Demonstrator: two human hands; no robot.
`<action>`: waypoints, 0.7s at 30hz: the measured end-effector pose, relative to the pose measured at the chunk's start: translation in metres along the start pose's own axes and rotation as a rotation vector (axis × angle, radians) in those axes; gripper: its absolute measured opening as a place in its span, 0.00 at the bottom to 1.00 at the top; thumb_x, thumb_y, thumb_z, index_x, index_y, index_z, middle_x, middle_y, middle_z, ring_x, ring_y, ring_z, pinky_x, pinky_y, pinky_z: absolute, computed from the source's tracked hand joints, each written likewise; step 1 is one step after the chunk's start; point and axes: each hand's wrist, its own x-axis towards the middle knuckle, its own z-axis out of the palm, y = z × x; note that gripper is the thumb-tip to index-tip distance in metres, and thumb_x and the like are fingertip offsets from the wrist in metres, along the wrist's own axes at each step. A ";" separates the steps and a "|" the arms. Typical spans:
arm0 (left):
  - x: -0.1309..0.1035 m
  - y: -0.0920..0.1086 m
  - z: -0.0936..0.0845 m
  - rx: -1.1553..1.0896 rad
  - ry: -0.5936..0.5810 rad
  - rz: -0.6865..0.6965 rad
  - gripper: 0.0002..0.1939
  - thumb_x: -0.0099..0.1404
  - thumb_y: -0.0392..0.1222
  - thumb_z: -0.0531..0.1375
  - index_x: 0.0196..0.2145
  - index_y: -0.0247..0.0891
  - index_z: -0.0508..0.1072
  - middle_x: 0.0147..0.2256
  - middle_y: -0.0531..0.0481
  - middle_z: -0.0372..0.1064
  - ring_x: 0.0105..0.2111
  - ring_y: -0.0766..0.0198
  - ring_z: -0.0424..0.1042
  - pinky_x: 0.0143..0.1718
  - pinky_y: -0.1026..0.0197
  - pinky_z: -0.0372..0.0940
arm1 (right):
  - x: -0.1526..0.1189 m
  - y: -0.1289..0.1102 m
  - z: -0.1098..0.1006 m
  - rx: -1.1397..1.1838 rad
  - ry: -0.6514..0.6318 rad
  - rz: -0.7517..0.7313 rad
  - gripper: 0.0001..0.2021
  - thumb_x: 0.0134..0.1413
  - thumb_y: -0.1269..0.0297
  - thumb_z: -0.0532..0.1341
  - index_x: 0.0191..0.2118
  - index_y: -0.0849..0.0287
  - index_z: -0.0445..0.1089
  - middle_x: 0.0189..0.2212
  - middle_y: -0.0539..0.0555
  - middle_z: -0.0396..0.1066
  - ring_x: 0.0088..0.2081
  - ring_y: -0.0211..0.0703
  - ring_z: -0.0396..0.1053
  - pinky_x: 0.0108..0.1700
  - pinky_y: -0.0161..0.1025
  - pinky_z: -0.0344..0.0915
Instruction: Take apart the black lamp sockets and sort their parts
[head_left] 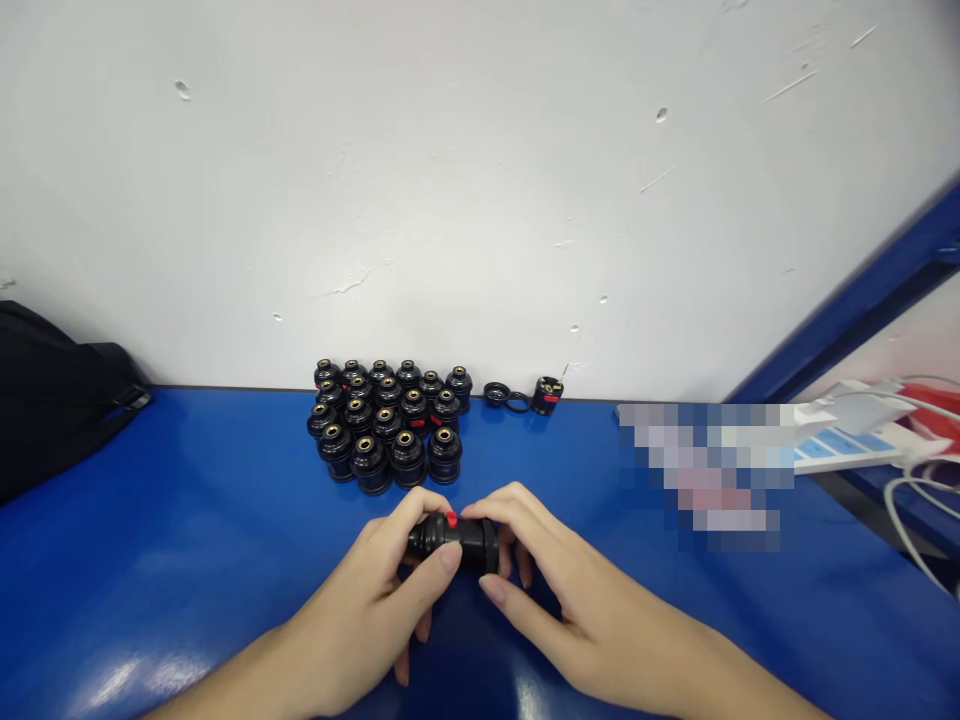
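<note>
A black cylindrical plug connector [471, 545] with a small red tab on top lies sideways between my hands, just above the table's front part. My left hand [397, 570] is closed around its narrower left end, thumb in front and index finger over the top. At the wider right end, my right hand [547, 570] has its fingertips and thumb on the rim, gripping it from the side. Beyond my hands stand several matching black connector pieces [370, 465] in rows, each with a brass-coloured ring in its top; a few show red tabs.
Near the wall stand a black piece with metal contacts and a red tab [548, 397], a black cap [496, 393] and a black ring [517, 402]. A black bag [60, 400] sits at the left. A pixelated object [705, 465], a white power strip [847, 450] and cables [900, 510] are at right.
</note>
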 end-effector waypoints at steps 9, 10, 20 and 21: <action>0.002 -0.001 -0.001 0.025 0.002 -0.014 0.25 0.76 0.69 0.53 0.52 0.44 0.63 0.24 0.61 0.64 0.14 0.73 0.61 0.14 0.73 0.61 | 0.000 0.000 0.001 0.017 0.031 0.047 0.14 0.79 0.55 0.53 0.62 0.51 0.65 0.47 0.52 0.74 0.44 0.44 0.72 0.50 0.44 0.70; 0.001 -0.001 -0.001 0.030 0.001 -0.017 0.25 0.76 0.69 0.52 0.52 0.44 0.63 0.24 0.61 0.64 0.14 0.73 0.61 0.14 0.73 0.60 | 0.000 0.001 0.002 0.029 0.053 0.061 0.14 0.80 0.54 0.52 0.60 0.51 0.66 0.46 0.52 0.75 0.44 0.44 0.73 0.49 0.44 0.70; 0.002 0.001 -0.001 0.035 -0.002 -0.024 0.26 0.76 0.70 0.53 0.52 0.45 0.64 0.24 0.61 0.63 0.15 0.73 0.61 0.15 0.73 0.61 | 0.001 0.003 0.006 0.044 0.118 0.020 0.11 0.76 0.58 0.56 0.58 0.52 0.67 0.44 0.53 0.71 0.40 0.43 0.72 0.45 0.43 0.72; 0.002 0.000 -0.001 0.035 -0.002 -0.024 0.26 0.76 0.69 0.53 0.52 0.45 0.64 0.24 0.61 0.64 0.15 0.73 0.61 0.15 0.73 0.61 | 0.000 0.003 0.006 0.037 0.126 0.016 0.11 0.75 0.60 0.58 0.58 0.52 0.66 0.45 0.53 0.70 0.40 0.43 0.72 0.45 0.43 0.73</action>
